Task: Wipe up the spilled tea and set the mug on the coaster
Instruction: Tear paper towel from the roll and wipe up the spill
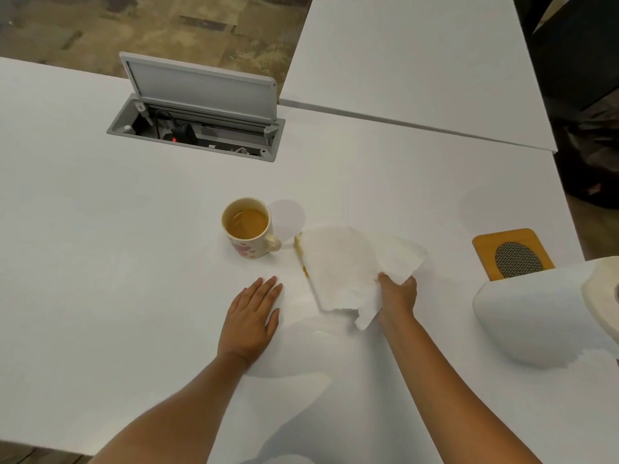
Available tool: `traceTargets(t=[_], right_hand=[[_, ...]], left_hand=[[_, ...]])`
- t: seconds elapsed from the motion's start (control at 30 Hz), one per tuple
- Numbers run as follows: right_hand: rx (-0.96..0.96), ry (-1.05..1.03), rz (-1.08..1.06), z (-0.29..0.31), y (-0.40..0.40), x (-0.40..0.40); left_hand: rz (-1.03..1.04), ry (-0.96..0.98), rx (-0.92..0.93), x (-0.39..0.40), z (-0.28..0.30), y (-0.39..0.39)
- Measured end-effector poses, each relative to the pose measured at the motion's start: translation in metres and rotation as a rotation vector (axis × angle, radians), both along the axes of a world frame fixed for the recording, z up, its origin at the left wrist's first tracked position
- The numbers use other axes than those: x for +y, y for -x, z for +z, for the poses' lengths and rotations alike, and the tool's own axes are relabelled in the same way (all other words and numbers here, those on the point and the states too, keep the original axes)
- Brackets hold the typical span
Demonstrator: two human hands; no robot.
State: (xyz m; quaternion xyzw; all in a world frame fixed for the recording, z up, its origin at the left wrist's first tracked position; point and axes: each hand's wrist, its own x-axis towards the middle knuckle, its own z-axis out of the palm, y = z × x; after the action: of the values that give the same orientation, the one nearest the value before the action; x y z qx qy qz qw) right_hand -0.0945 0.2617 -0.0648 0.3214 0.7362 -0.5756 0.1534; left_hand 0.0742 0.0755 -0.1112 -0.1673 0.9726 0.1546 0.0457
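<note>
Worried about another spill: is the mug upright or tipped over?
Upright. The mug stands on the table, rim up, tea level inside.

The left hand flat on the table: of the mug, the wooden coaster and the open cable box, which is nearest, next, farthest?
From the left hand:
1. Mug, just ahead of the fingertips.
2. Cable box, farther ahead, set into the table.
3. Wooden coaster, far off to the right, beyond the right hand's paper towel.
</note>
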Motion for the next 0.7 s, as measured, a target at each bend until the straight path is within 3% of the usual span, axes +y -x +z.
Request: traceTargets(t=[0.13, 0.27, 0.47, 0.57, 0.7], right_hand=[[0.049, -0.076, 0.059, -0.002, -0.011, 0.01], [0.151, -0.279, 0.182, -0.004, -0.012, 0.023], [0.323, -0.746, 0.351, -0.003, -0.01, 0.027], [0.492, -0.696, 0.571, -0.004, -0.007, 0.015], [0.537, -0.635, 1.085, -0.008, -0.005, -0.012]], left_hand=[[0.002, -0.002, -0.006, 0.0, 0.0, 0.0], [-0.004, -0.008, -0.011, 0.0, 0.001, 0.0], [0.001, -0.016, -0.007, 0.0, 0.001, 0.0], [0.008, -0.027, -0.002, 0.0, 0.001, 0.0], [0.008, -0.035, -0.003, 0.0, 0.002, 0.001]])
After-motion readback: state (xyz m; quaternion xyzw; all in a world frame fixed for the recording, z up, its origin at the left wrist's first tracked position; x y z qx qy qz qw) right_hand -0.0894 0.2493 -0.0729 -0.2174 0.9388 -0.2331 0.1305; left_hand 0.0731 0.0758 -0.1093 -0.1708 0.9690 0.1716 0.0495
